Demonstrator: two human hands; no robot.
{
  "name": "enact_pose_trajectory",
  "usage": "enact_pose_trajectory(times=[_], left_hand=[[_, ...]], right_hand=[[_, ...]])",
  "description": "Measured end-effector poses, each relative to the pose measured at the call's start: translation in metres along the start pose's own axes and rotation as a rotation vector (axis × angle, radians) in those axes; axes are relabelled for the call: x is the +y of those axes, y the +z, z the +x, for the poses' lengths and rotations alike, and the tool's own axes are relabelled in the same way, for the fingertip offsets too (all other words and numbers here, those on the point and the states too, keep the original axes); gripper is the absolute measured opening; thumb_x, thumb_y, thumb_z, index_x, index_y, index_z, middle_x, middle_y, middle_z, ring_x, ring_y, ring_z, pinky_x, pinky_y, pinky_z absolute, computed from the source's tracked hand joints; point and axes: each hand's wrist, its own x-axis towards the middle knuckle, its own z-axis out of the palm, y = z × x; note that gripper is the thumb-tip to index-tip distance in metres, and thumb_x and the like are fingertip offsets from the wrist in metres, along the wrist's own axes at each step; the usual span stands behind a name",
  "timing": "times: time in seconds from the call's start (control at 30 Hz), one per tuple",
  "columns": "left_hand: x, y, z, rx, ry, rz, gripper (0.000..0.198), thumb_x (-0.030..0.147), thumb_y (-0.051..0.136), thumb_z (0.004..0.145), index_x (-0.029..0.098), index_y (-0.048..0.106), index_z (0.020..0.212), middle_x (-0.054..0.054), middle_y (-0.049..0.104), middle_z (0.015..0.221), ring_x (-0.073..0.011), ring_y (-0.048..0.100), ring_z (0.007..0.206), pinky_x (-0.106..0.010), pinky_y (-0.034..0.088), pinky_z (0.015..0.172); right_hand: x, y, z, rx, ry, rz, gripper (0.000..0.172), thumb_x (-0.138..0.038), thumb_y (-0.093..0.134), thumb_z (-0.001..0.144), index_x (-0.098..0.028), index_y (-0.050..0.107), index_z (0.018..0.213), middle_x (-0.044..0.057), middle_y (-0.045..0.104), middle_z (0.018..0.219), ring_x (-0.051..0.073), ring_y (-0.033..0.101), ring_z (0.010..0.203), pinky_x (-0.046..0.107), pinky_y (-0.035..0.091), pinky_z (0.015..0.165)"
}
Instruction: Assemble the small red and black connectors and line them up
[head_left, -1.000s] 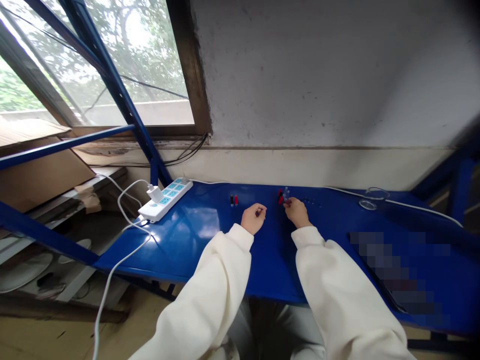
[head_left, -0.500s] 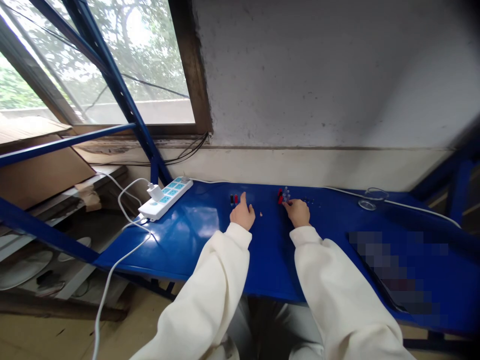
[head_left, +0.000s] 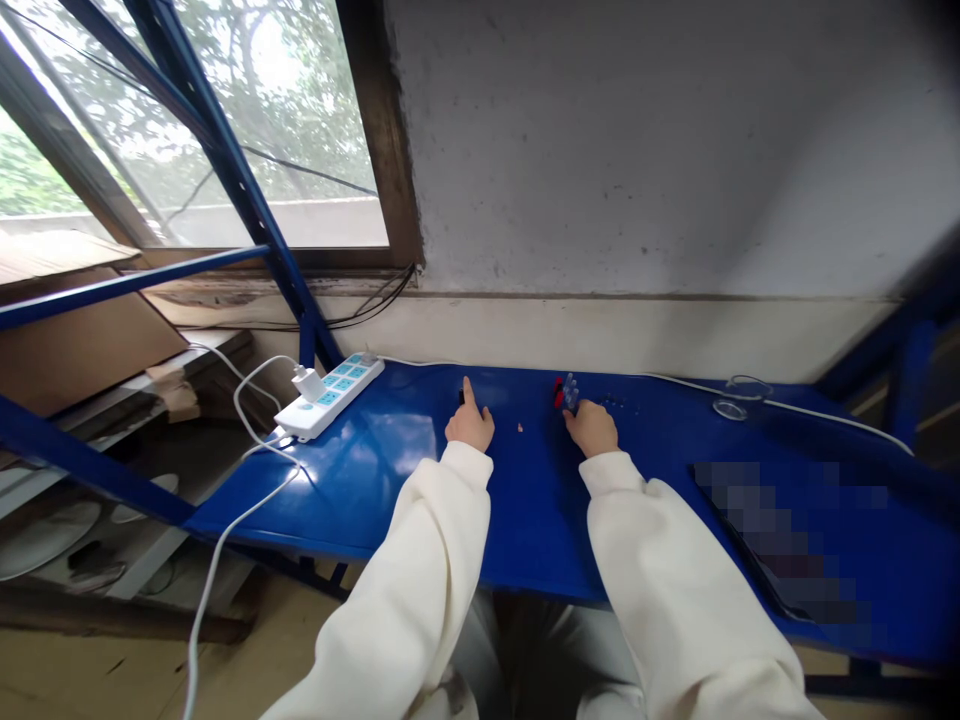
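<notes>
My left hand is over the blue tabletop with its index finger stretched forward and its thumb apart. That fingertip lies beside a small black piece, and the hand hides the red piece there. My right hand is curled at a small cluster of clear pieces and red pieces. Its fingertips are drawn together at the near end of the cluster; what they grip, if anything, is too small to make out. A tiny pinkish bit rests between both hands.
A white power strip with a plug and cable lies at the left. Small dark or clear bits are scattered right of my right hand. Further right are a clear round object and a blurred dark flat object. A wall rises behind the table.
My left hand has shifted left, its index finger now next to the black piece and covering the red one. My right hand stays at the cluster, nearly still.
</notes>
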Motion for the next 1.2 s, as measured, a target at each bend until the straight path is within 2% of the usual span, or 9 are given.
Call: enact_pose_trajectory(times=[0.13,0.27,0.33,0.43,0.57,0.7,0.87,1.03,1.2], left_hand=[[0.0,0.001,0.001,-0.014,-0.002,0.051,0.065,0.028,0.052,0.072,0.021,0.029,0.132,-0.014,0.064,0.084,-0.025,0.06,0.076,-0.035,0.039,0.074],[-0.001,0.002,0.001,0.006,0.05,0.12,0.051,0.025,0.041,0.08,0.021,0.032,0.129,-0.016,0.059,0.099,-0.0251,0.06,0.079,-0.034,0.04,0.072],[-0.002,0.002,0.002,0.024,0.071,0.143,0.042,0.023,0.035,0.082,0.021,0.039,0.124,-0.017,0.057,0.103,-0.0251,0.06,0.079,-0.035,0.04,0.07],[-0.004,0.003,0.005,0.029,0.061,0.12,0.029,0.019,0.035,0.082,0.02,0.048,0.108,-0.014,0.058,0.096,-0.0232,0.06,0.077,-0.033,0.04,0.068],[-0.002,0.011,0.006,-0.06,0.113,-0.181,0.017,0.019,0.037,0.082,0.02,0.05,0.094,-0.005,0.06,0.078,-0.0137,0.057,0.061,-0.025,0.041,0.058],[0.009,0.019,0.0,-0.292,0.062,-0.687,0.018,0.027,0.036,0.084,0.017,0.046,0.094,0.0,0.057,0.071,-0.0035,0.042,0.036,-0.017,0.031,0.038],[0.02,0.02,-0.011,-0.496,0.063,-1.0,0.025,0.036,0.046,0.079,0.015,0.046,0.092,0.0,0.056,0.07,-0.0037,0.046,0.036,-0.015,0.021,0.031],[0.022,0.018,-0.015,-0.536,0.072,-1.051,0.029,0.039,0.051,0.076,0.014,0.046,0.091,0.0,0.056,0.067,-0.0049,0.047,0.035,-0.015,0.02,0.03],[0.022,0.019,-0.014,-0.453,0.046,-1.069,0.032,0.043,0.049,0.076,0.013,0.048,0.089,-0.001,0.057,0.065,-0.0051,0.047,0.033,-0.016,0.02,0.03]], right_hand=[[-0.005,-0.009,-0.012,0.011,-0.014,-0.062,0.031,-0.036,0.043,0.081,-0.01,0.06,0.086,0.018,0.061,0.088,0.025,0.06,0.083,0.032,0.043,0.067],[-0.011,-0.01,-0.02,0.01,-0.056,-0.073,0.034,-0.039,0.041,0.081,-0.012,0.061,0.084,0.016,0.062,0.084,0.024,0.06,0.081,0.031,0.042,0.065],[-0.014,-0.01,-0.023,0.014,-0.078,-0.067,0.034,-0.039,0.04,0.082,-0.013,0.062,0.082,0.015,0.062,0.082,0.024,0.06,0.078,0.03,0.041,0.064],[-0.017,-0.008,-0.026,0.047,-0.116,-0.043,0.033,-0.038,0.038,0.083,-0.015,0.061,0.078,0.013,0.063,0.077,0.022,0.06,0.074,0.027,0.039,0.061],[-0.023,-0.006,-0.03,0.12,-0.24,0.048,0.035,-0.039,0.033,0.085,-0.018,0.058,0.075,0.008,0.062,0.071,0.019,0.059,0.069,0.023,0.034,0.056],[-0.029,-0.003,-0.034,0.174,-0.296,0.16,0.04,-0.042,0.024,0.088,-0.017,0.054,0.08,0.007,0.062,0.073,0.016,0.057,0.065,0.022,0.03,0.054],[-0.03,0.003,-0.034,0.129,-0.326,0.344,0.046,-0.046,0.017,0.088,-0.018,0.051,0.075,0.005,0.061,0.068,0.014,0.056,0.063,0.021,0.032,0.055],[-0.029,0.009,-0.033,0.151,-0.493,0.487,0.046,-0.045,0.019,0.088,-0.019,0.047,0.064,0.002,0.054,0.057,0.012,0.051,0.052,0.021,0.032,0.053],[-0.029,0.011,-0.032,0.225,-0.538,0.473,0.04,-0.042,0.024,0.088,-0.018,0.051,0.07,0.002,0.055,0.06,0.012,0.05,0.054,0.02,0.033,0.054]])
